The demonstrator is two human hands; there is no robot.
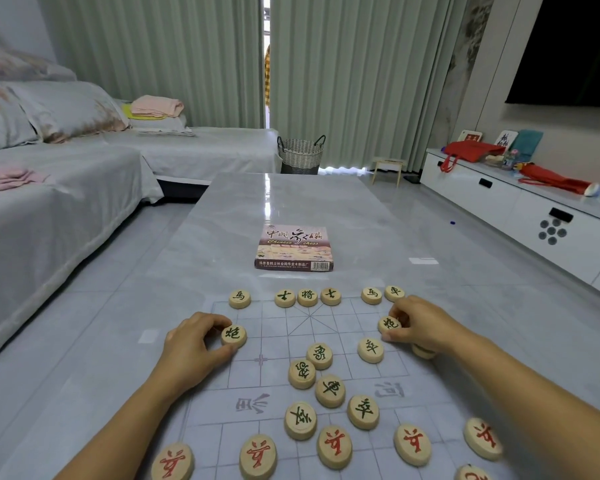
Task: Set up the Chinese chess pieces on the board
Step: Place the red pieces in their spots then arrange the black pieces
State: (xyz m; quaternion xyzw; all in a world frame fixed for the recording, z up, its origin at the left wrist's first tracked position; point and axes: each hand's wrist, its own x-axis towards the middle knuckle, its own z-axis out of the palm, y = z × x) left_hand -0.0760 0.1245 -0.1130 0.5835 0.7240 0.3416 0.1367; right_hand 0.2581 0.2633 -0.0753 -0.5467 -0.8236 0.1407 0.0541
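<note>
Working from the left, I see my left hand [194, 344] pinched on the left cannon piece [234, 336], thumb below and fingers curled over its far rim, pressing it flat near the left cannon point of the board [222, 379] — that grip makes sense for nudging a disc onto a line crossing. Its green character reads upright to me, so it faces the near side. Along the far edge the back row [307, 297] runs left to right with gaps, which I take as pieces not yet placed. Mid-board, loose green pieces [329, 390] lie scattered at odd angles, unsorted; red soldiers [334, 446] line the near rank. My right hand [425, 327] is clamped on the right cannon piece [389, 323] — mirroring the left, and another disc seems tucked under its palm. The box [294, 248] sits beyond on the tabletop [343, 209].
</note>
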